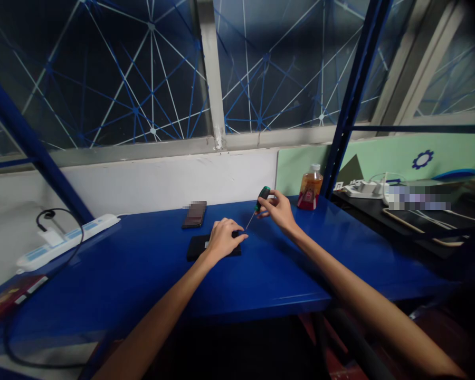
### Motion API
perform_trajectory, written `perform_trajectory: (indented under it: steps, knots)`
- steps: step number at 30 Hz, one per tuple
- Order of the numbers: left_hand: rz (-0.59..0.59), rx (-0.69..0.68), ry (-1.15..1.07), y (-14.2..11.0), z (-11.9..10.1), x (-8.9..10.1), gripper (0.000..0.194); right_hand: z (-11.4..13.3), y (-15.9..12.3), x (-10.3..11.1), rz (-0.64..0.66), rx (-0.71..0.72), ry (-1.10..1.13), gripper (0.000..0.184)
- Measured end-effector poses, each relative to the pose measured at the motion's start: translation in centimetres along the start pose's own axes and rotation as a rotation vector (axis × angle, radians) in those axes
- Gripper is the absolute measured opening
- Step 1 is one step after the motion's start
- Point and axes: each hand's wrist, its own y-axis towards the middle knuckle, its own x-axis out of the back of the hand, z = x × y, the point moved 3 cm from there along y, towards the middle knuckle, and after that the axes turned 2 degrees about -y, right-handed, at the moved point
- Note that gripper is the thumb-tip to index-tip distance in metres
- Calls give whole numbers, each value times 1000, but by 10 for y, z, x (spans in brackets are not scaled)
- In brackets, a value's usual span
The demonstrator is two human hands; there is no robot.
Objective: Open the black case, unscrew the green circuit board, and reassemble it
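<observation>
My right hand (277, 210) grips the green and black handle of a screwdriver (263, 197), its thin metal shaft slanting down to the left. The shaft's tip is close to the fingertips of my left hand (225, 236). That hand lies over a flat black rectangular device (197, 248) on the blue table, fingers bent, thumb and forefinger around its right end. Part of the device, with a small pale label, is hidden under the hand. Whether the tip touches the device cannot be made out.
Behind the device lies a dark phone (195, 215). A bottle with orange drink (310, 189) stands at the back right. On the left are a white power strip (71, 240), a black cable and a red box (13, 295). Blue uprights flank the blue table (142, 279).
</observation>
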Motion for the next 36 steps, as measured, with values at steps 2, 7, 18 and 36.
perform_trajectory:
  steps: [2, 7, 18, 36]
  knots:
    - [1, -3, -7, 0, -1, 2, 17, 2, -2, -2, 4, 10, 5, 42]
    - [8, 17, -29, 0, 0, 2, 12, 5, -5, -4, 27, 40, 29, 39]
    - [-33, -3, -136, 1, 10, -6, 11, 7, -11, -8, 23, 68, 11, 45]
    - [-48, -4, -161, 1, 11, -5, 13, 10, -10, -4, -9, 92, 45, 44]
